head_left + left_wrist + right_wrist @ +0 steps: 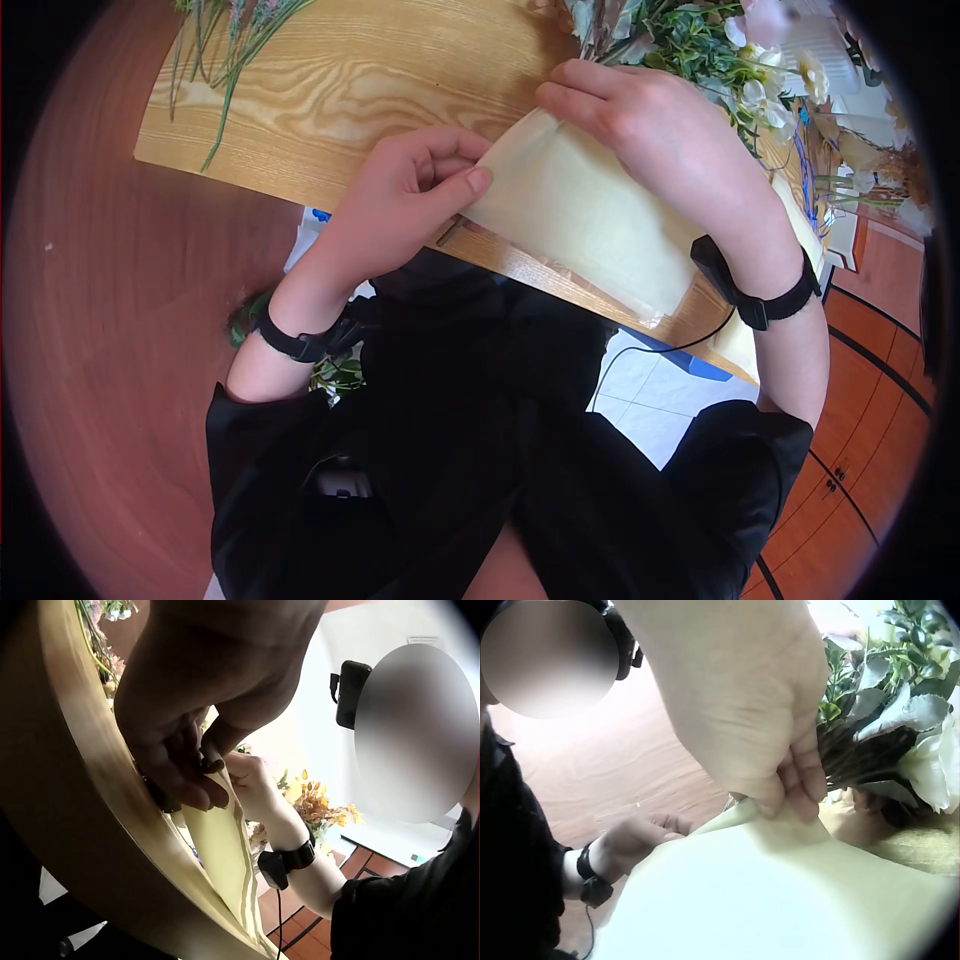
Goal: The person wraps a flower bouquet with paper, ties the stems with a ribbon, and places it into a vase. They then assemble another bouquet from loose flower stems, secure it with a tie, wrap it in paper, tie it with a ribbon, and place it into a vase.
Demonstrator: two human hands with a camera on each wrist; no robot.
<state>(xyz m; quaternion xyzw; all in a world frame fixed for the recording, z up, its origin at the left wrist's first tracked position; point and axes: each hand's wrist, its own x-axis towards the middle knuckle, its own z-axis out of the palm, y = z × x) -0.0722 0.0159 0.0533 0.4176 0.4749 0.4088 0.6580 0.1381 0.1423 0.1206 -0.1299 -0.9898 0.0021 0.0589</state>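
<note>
A sheet of pale yellow wrapping paper (580, 215) lies partly folded over the table's front edge area, between both hands. My left hand (415, 195) pinches its left edge between thumb and fingers, as the left wrist view also shows. At the top of the sheet, my right hand (665, 130) grips a gathered fold; in the right wrist view the thumb and fingertips (804, 802) press the paper (735, 900) together. Just beyond the right hand lies a bunch of artificial flowers with green leaves (690, 40) and white blooms (765, 100).
Loose green stems (235, 75) lie at the far left of the wooden table (350, 90). More dried-looking flowers (880, 160) stand at the right. A black cable (665, 350) hangs from the right wrist strap. An orange cabinet (850, 400) is on the right.
</note>
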